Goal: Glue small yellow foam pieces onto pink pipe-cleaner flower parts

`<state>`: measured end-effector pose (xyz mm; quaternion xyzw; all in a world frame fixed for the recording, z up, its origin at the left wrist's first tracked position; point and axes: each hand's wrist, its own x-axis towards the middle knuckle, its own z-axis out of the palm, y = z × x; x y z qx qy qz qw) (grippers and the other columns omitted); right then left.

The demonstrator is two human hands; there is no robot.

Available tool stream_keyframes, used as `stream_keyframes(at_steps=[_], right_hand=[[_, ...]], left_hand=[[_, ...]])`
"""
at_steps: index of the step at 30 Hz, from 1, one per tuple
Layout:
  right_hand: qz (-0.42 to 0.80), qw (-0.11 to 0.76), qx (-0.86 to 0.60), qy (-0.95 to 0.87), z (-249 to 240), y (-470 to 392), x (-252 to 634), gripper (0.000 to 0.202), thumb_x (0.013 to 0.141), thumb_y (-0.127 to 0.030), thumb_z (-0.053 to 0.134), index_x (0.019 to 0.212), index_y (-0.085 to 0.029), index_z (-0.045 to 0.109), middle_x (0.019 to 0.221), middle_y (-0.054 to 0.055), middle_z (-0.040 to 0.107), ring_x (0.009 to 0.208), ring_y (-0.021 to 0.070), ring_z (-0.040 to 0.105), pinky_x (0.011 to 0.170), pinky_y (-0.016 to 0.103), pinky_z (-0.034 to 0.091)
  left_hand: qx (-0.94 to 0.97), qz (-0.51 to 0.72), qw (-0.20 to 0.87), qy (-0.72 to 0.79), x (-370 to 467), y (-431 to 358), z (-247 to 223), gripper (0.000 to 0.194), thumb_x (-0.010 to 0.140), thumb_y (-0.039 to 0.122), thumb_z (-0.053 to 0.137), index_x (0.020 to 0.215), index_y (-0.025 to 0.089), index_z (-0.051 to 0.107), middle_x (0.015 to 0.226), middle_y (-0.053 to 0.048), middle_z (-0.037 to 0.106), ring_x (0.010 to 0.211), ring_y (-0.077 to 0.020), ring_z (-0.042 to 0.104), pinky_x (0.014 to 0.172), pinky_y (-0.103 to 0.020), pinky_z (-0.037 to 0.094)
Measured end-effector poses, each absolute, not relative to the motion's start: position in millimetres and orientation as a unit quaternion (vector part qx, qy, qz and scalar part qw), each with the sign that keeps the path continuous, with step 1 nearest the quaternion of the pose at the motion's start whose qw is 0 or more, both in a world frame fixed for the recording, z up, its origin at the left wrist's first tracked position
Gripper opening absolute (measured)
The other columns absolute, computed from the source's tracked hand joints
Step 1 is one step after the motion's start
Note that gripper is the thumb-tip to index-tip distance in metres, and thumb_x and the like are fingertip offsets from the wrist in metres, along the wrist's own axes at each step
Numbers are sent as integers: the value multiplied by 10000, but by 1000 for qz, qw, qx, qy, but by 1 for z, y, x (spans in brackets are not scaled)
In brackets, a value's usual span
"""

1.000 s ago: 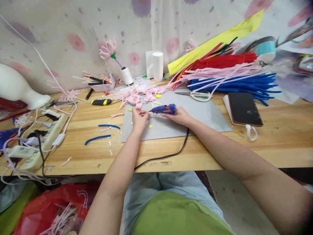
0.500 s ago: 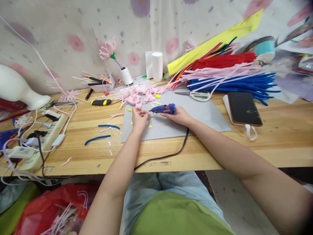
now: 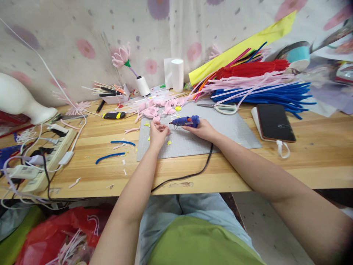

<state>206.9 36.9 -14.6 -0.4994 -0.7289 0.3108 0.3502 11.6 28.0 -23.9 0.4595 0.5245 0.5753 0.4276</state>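
My right hand (image 3: 203, 130) is wrapped round a blue glue gun (image 3: 184, 122), its nozzle pointing left. Just left of the nozzle, my left hand (image 3: 158, 133) has its fingers curled and pinched; whatever they hold is too small to make out. Both hands are above a grey cutting mat (image 3: 217, 138). Pink fuzzy petals (image 3: 150, 111) lie at the mat's far left corner, beyond my left hand. Small yellow scraps (image 3: 169, 142) are scattered round that hand. A black cord (image 3: 183, 177) runs from below the glue gun to the table's front edge.
Scissors (image 3: 224, 108) lie on the mat's far side. Bundles of blue pipe cleaners (image 3: 261, 94) are at the back right, near a black phone (image 3: 277, 122). A utility knife (image 3: 113, 115) and blue pieces (image 3: 110, 157) are left. A power strip (image 3: 52, 158) sits far left.
The glue gun has shifted very slightly right, so its nozzle is a little farther from my left fingers. My left hand has hardly moved.
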Motion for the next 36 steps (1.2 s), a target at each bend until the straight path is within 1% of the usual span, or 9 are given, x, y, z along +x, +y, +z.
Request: stream_keyframes(at_steps=[5,13,18,22,25,27,31,34,36], right_hand=[[290,377,-530,-701,-9,40,210,402,730,-490,621,946,-160,697,852,61,709,787,220,637,744,335,481],[189,437,-660,-581,-13,69,252,455,684,-561,619,820,-133,690,736,118,675,804,289,629,726,404,480],[178,368,-714,-569,-18,79,266,512,688,-583,602,904,-122,660,842,141,665,885,299,611,779,447,461],[112,334,-690,-632,-15,76,276,604,601,-607,669,972,-132,615,937,150,643,903,286,589,786,426,451],[36,261,-702,-662,-3,69,291,657,493,-627,728,918,-144,596,957,151,626,883,281,581,753,400,446],[46,178,-706,-685,9,63,297,579,474,-628,738,802,-172,598,833,111,636,787,255,588,691,366,438],[121,95,-618,-771,23,49,272,335,596,-511,723,621,-205,589,610,38,600,627,177,549,602,293,386],[211,140,-505,-825,19,38,223,118,740,-315,619,723,-200,639,698,27,641,648,142,550,600,254,379],[263,170,-427,-848,12,33,190,120,773,-244,571,827,-187,662,799,30,657,724,135,564,657,237,398]], left_hand=[[467,580,425,515,12,26,-21,446,613,197,677,866,230,310,711,59,582,590,-108,628,583,-263,529],[464,615,388,505,11,26,-18,405,650,194,662,860,226,317,720,57,573,610,-92,624,598,-237,521],[481,611,361,514,5,27,-21,381,656,195,640,871,227,327,741,47,581,612,-91,612,573,-218,487],[490,609,328,530,-2,30,-25,364,657,176,625,875,228,338,744,45,584,618,-90,598,603,-221,469],[486,617,304,539,-4,33,-28,349,655,162,616,870,226,348,740,45,574,623,-87,590,638,-226,461],[483,621,290,545,-5,35,-29,338,659,160,610,870,225,354,739,44,570,619,-84,583,636,-221,451],[474,622,270,562,-6,36,-30,330,663,152,609,865,225,359,747,45,569,598,-74,566,616,-208,433],[473,623,267,563,-6,35,-29,324,665,151,609,861,224,362,753,45,567,588,-70,559,617,-208,433],[474,627,269,557,-6,35,-29,319,668,152,604,862,224,362,750,47,560,579,-68,553,621,-210,438]])
